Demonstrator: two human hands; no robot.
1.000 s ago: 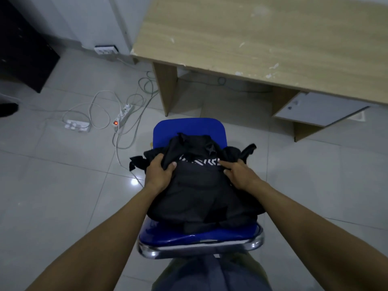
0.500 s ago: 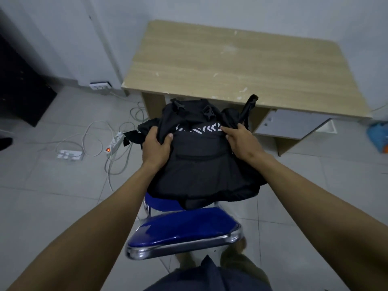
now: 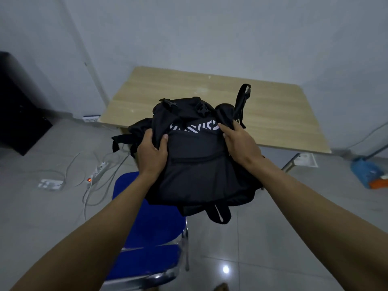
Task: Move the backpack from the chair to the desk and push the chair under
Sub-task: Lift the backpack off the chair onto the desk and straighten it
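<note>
Left hand [image 3: 151,152] and right hand [image 3: 239,141] gripping backpack [image 3: 197,164], top end toward desk [image 3: 273,114], above chair [image 3: 151,227]

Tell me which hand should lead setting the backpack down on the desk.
Probably the right hand. Its grip is at the backpack's upper right corner, in front of the wooden desk. The left hand grips the other corner, nearer the blue chair, off the desk's near-left corner.

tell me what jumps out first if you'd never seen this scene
A black backpack held up in mid-frame, the left hand and right hand gripping its sides. Below it stands a blue chair, its seat bare; behind lies a bare wooden desk.
</note>
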